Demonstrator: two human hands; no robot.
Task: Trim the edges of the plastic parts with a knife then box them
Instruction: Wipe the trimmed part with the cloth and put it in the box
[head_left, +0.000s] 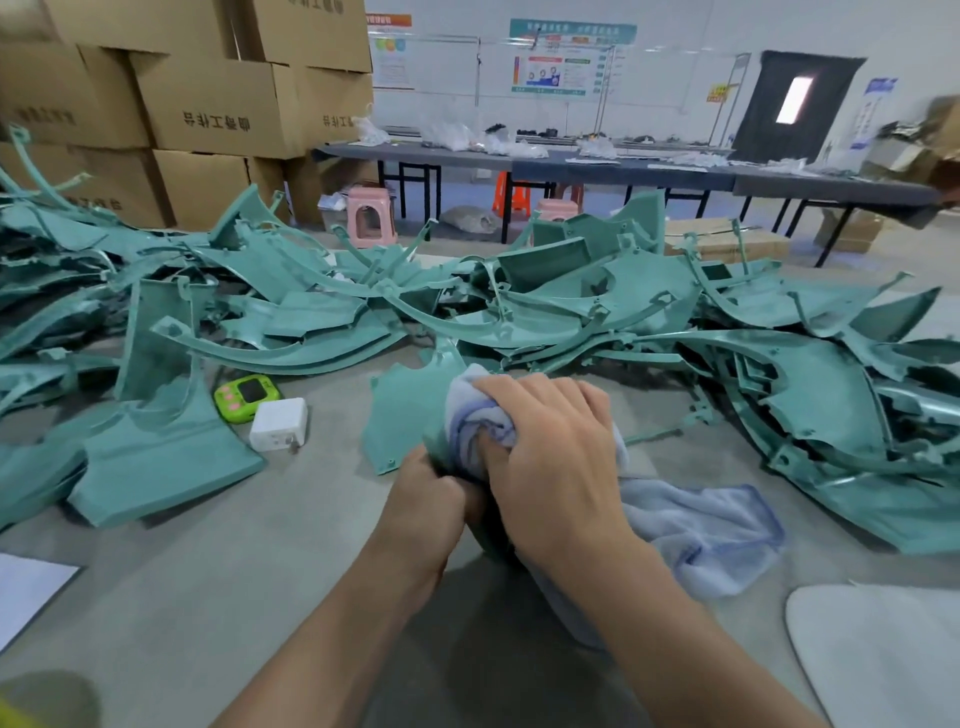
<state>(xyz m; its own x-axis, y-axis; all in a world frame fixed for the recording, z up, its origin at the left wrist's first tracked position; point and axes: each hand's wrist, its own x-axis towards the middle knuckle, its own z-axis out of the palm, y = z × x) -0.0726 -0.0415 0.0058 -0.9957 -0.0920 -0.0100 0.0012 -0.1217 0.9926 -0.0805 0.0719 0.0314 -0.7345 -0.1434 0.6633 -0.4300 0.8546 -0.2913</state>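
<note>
**Bench lot: teal mouldings, one piece in hand under a cloth**

1. Cardboard boxes (208, 98), stacked, far left behind the bench. Presumably where finished pieces go; none is open within reach.
2. Left heap (156, 322) of teal mouldings, loosely tangled, with curved strips lying across flat panels. One large panel (161, 457) lies apart at the front.
3. Green timer (248, 397) and white charger (278, 423), touching each other, on the bench (208, 597) between the large panel and the work.
4. Plastic part (405, 410), centre, tilted up off the bench. This is the piece being worked on.
5. Left hand (431, 499), at the part's near lower edge. The fingers are curled round the edge and steady it; their tips are hidden.
6. Cloth (696, 525), pale blue. One end is bunched on the part and the rest trails to the right across the bench.
7. Right hand (550, 447), on top of the bunched cloth. The fingers are curled together over it, the thumb is tucked into a fold, and the hand presses down on the part.
8. Right heap (779, 364) of mouldings, denser than the left, with many thin spurs sticking out.
9. White rounded panel (883, 649), near right corner, partly out of view.

Knife: none in view.

Handling note (a judgement): the step appears to be wiping the part, probably before boxing.
- Keep the left-hand grip low and firm so the thin shell does not flex.
- Wipe along the rim rather than across it, since a rough edge could snag the cloth or nick a finger.
- Keep the trailing end of the cloth clear of the right heap's spurs.
- Check the screw holes and the notched top edge for leftover flash.
</note>
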